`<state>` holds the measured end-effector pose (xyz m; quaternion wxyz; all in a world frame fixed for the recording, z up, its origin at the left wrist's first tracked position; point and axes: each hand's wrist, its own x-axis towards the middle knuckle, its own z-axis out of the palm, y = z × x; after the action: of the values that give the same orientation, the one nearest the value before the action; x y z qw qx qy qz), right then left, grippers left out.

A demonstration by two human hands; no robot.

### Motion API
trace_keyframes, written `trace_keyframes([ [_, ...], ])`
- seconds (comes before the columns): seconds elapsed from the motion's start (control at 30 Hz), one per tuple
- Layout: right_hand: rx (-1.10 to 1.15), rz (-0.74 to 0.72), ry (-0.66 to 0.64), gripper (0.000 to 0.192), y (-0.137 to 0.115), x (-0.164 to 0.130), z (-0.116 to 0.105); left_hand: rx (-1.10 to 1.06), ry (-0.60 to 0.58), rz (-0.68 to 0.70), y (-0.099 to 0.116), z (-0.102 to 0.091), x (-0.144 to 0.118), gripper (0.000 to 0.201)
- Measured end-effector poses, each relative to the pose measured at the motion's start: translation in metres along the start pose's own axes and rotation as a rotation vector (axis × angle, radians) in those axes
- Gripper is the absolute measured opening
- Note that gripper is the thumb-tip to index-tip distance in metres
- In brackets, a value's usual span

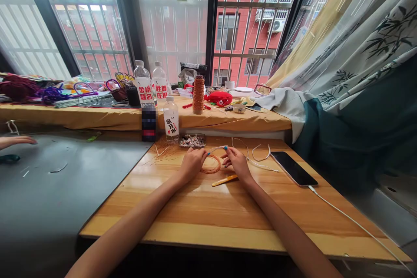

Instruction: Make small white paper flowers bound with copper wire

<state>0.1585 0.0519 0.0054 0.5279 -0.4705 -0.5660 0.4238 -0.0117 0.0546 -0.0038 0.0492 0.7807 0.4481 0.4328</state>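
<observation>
My left hand [193, 163] is closed, pinching one end of a short white cord [216, 148] at the thumb tip. At the cord's other end, the thumb and finger of my right hand [237, 163] are pinched together, its other fingers curled loosely. The cord spans the gap between them, just above the wooden table [195, 213]. A coil of copper-coloured wire [213, 171] lies on the table between my hands. Close below my right hand rests a slim yellow-orange tool [224, 180], its far end hidden. Loose white cords [260, 166] lie to the right.
A clear tray of small white pieces [193, 140] and a water bottle [171, 119] stand behind my hands. Right of them lies a phone [294, 168] with its cable. A brown thread spool [198, 95] stands on the ledge. Another person's hand [18, 141] is at far left.
</observation>
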Motion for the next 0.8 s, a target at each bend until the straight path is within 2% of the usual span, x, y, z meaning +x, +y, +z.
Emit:
trace_keyframes([
  [0.1,0.011,0.046,-0.147,0.034,0.001,-0.003,0.006,0.097,-0.048,0.065,0.007,-0.002,-0.002,0.024],
  [0.2,0.072,0.033,-0.189,0.030,-0.001,-0.006,0.011,0.184,-0.141,0.150,0.014,-0.004,-0.005,0.025],
  [0.37,0.171,0.081,-0.139,0.026,-0.002,-0.003,0.008,0.100,-0.206,0.211,0.020,-0.005,-0.008,0.023],
  [0.6,0.242,0.153,-0.100,0.024,-0.003,-0.003,0.005,-0.089,-0.156,0.169,0.023,-0.006,-0.008,0.020],
  [0.8,0.295,0.159,-0.099,0.023,-0.009,-0.004,0.004,-0.064,-0.237,0.320,0.034,-0.012,-0.009,0.020],
])
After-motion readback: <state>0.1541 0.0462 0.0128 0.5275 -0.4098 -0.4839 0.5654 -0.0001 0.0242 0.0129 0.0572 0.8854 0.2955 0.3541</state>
